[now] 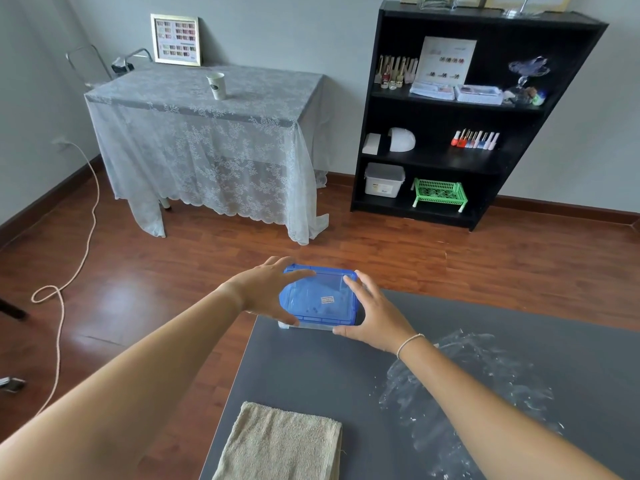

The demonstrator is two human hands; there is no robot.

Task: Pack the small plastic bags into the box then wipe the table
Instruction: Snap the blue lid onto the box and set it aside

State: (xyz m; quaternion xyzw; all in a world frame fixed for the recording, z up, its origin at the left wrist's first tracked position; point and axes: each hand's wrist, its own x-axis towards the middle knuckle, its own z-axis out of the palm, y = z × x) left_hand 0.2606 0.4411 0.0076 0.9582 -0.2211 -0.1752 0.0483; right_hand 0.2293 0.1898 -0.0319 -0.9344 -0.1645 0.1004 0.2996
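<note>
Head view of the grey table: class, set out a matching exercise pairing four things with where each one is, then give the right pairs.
Things:
1. box
2. towel
3. paper cup
4. green basket

Places:
A. bottom shelf of the black bookshelf
B. near edge of the grey table
C. far corner of the grey table, between both hands
D. on the lace-covered table

Pairs: 1-C, 2-B, 3-D, 4-A

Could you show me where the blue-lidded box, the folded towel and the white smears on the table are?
Blue-lidded box (320,294): head view, on the middle of its lid.
Folded towel (280,445): head view, on the middle of its top face.
White smears (460,386): head view, on the thick patch on the grey table.
</note>
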